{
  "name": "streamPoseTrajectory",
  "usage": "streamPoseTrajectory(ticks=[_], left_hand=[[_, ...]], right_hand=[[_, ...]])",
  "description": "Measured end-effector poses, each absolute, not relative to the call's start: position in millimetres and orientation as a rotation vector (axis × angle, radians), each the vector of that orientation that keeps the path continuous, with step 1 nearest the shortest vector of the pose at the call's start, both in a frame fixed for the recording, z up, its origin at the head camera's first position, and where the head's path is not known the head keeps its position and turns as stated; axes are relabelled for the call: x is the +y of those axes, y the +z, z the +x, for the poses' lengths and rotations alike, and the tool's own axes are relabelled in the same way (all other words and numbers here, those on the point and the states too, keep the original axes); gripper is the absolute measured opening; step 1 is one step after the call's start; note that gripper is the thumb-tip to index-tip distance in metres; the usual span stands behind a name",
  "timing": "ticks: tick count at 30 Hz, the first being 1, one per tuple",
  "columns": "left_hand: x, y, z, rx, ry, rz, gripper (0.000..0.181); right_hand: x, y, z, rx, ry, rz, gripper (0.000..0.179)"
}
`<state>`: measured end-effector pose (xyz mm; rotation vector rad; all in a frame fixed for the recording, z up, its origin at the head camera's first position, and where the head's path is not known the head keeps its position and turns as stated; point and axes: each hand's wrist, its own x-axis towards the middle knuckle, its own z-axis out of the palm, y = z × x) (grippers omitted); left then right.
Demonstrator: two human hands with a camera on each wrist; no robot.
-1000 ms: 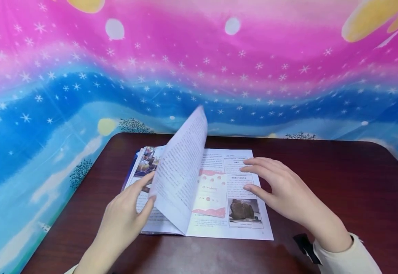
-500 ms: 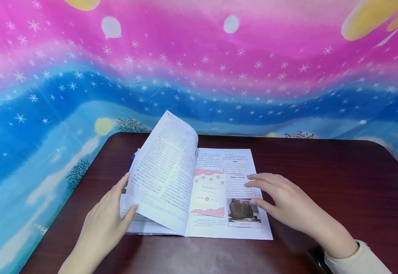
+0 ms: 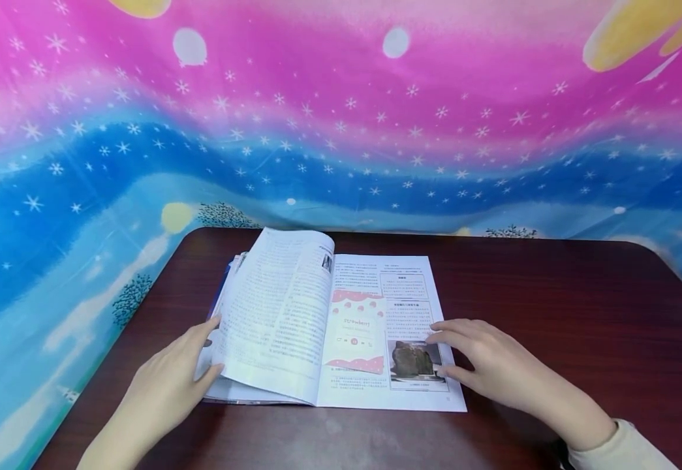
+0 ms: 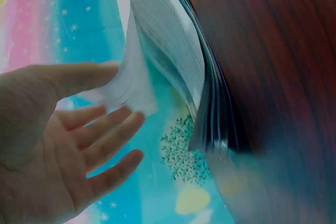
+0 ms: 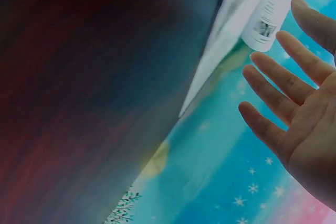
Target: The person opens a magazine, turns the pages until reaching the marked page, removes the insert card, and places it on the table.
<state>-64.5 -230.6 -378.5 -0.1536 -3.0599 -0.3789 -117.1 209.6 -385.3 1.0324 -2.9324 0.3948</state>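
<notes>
An open magazine [image 3: 294, 326] with text pages lies on the table. A pink and white card printed "Strawberry" [image 3: 355, 326] rests on its right-hand page near the spine. At the left, a curved leaf [image 3: 276, 307] is raised over the left-hand pages. My left hand [image 3: 167, 375] is at that leaf's outer edge, fingers extended and thumb apart from them; in the left wrist view the thumb [image 4: 89, 77] appears to touch the paper. My right hand [image 3: 487, 362] hovers at the magazine's right edge, fingers loosely extended and holding nothing, near a picture of a dark rock-like lump [image 3: 414, 360].
The dark reddish-brown table [image 3: 564, 294] has rounded far corners. Behind it and along the left side hangs a pink and blue cloth [image 3: 329, 117] with snowflakes.
The raised leaf has swung leftward and come down over the left-hand pages. My left hand has moved left and lower. My right hand has shifted slightly down and right; the card stays put.
</notes>
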Motion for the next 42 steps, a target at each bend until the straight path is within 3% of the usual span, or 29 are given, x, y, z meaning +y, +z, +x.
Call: streamPoseTrajectory(ticks=[23, 42], left_hand=[[-253.6, -393.4, -93.3, -3.266, -0.418, -0.414, 0.067], [-258.4, -398.1, -111.8, -3.363, -0.679, -0.448, 0.079]], right_hand=[[223.7, -400.5, -113.9, -3.103, 0.440, 1.027, 0.063], [197.3, -393.1, -148.3, -3.131, 0.479, 0.904, 0.040]])
